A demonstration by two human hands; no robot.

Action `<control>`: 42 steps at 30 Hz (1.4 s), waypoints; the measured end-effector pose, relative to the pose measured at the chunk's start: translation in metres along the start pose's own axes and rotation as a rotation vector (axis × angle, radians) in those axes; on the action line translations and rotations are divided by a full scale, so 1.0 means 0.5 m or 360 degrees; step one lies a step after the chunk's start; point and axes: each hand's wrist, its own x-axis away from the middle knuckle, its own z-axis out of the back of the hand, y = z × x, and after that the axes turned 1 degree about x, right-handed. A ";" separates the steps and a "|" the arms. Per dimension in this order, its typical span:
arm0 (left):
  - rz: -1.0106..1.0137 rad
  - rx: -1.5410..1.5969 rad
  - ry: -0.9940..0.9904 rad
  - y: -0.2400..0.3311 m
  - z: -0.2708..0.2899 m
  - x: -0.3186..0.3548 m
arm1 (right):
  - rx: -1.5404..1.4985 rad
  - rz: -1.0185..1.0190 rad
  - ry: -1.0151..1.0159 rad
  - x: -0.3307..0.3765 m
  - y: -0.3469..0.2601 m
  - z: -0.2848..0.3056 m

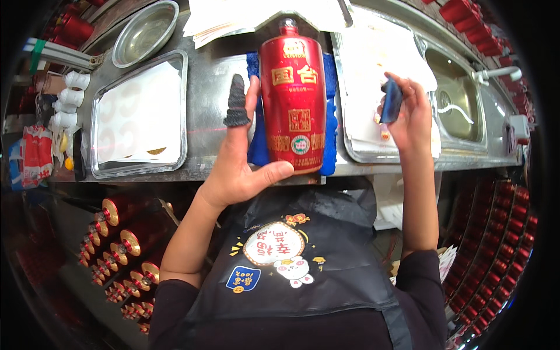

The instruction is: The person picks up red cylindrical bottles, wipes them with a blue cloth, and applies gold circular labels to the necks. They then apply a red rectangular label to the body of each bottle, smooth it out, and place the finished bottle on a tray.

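Observation:
A red bottle [294,105] with gold lettering and a dark cap lies on a blue cloth [328,111] in front of me, its neck pointing away. My left hand [236,157] is at the bottle's lower left, thumb touching its base and fingers stretched along its side. Black wrapping covers one of those fingers. To the right of the bottle, my right hand [412,111] pinches a flat dark blue scraper-like piece [392,102] between thumb and fingers. Below that hand, white label sheets [364,76] with small gold and red spots lie in a metal tray [373,156].
At left are a metal tray [182,111] of white sheets and a round metal bowl [146,35]. More papers [224,17] lie at the back. A sink [466,125] with a faucet [496,74] is at right. Red bottles [131,245] stand below the counter on both sides.

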 end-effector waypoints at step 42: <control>0.0063 0.0096 0.0149 -0.015 -0.029 0.003 | 0.1159 0.1531 -0.0595 0.019 -0.006 -0.171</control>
